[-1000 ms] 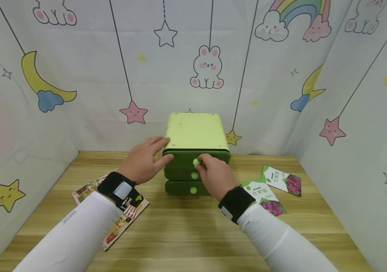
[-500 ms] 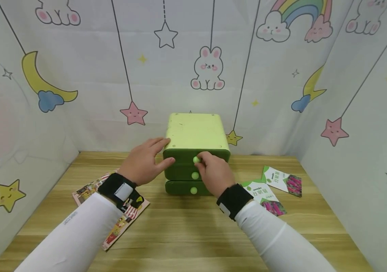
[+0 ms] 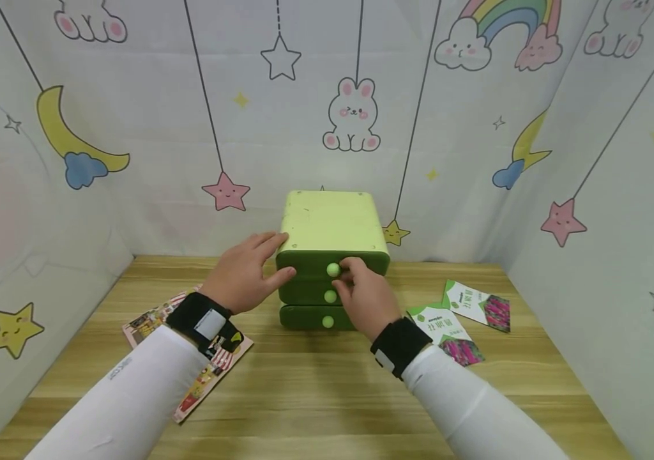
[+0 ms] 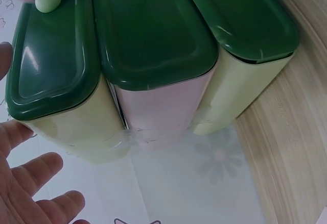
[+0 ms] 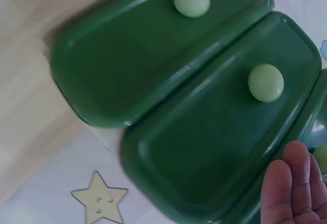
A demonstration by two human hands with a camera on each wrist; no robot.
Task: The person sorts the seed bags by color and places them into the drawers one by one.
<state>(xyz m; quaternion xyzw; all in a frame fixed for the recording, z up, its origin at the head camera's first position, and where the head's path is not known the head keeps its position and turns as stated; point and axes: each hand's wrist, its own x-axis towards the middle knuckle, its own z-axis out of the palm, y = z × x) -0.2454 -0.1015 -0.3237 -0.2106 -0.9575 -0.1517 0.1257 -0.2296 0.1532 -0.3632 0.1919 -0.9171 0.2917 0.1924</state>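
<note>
A small drawer cabinet (image 3: 333, 220) with a pale yellow-green top stands at the middle of the table in the head view. Its stacked dark green drawer fronts, seen edge to edge in the left wrist view, each carry a round light green knob. The top front sits flush under the cabinet's top. My left hand (image 3: 241, 271) rests at the cabinet's upper left corner, fingers spread and thumb near the top front. My right hand (image 3: 368, 294) is beside the top knob (image 3: 333, 269), thumb and forefinger apart, with the knob showing whole. The middle knob (image 5: 265, 82) stands below.
On the wooden table (image 3: 298, 409), a colourful printed booklet (image 3: 195, 390) lies at left, partly under the left forearm. Two white-and-green packets, a nearer packet (image 3: 448, 332) and a farther packet (image 3: 479, 306), lie at right. A cartoon-printed cloth (image 3: 189, 115) hangs behind and at both sides.
The top drawer has slid in, and the dark gap under the cabinet's top has gone. My right fingers have let go of the top knob. My left hand stays in place.
</note>
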